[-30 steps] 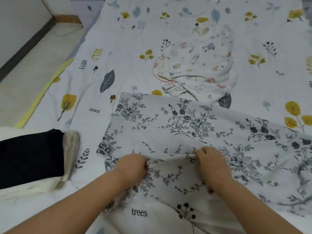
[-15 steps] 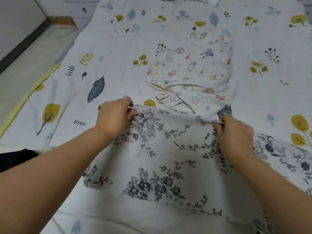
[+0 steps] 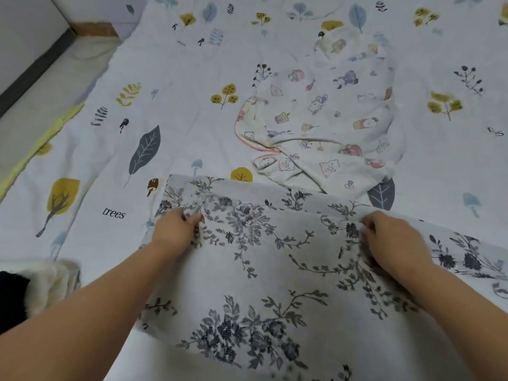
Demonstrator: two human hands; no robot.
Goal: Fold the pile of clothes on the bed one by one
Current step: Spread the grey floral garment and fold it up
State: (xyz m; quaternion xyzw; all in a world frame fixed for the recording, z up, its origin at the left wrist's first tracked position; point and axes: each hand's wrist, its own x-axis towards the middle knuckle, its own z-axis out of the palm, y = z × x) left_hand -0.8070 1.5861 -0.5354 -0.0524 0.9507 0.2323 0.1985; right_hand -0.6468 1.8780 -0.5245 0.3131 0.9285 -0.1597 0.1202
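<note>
On the bed sheet [image 3: 192,111] with its leaf and tree print, just on my side of the crumpled cartoon-print garment [image 3: 324,119], lies the grey floral cloth [image 3: 261,284] I am folding. My left hand [image 3: 176,229] pinches the cloth's folded edge between thumb and curled fingers, near the cloth's left corner. My right hand [image 3: 390,240] grips the same edge further right, fingers bunched into the fabric. The far edge of the floral cloth just overlaps the cartoon-print garment's near hem. Left of the floral cloth, at the frame's edge, sits a folded stack [image 3: 41,284], cream with something black.
</note>
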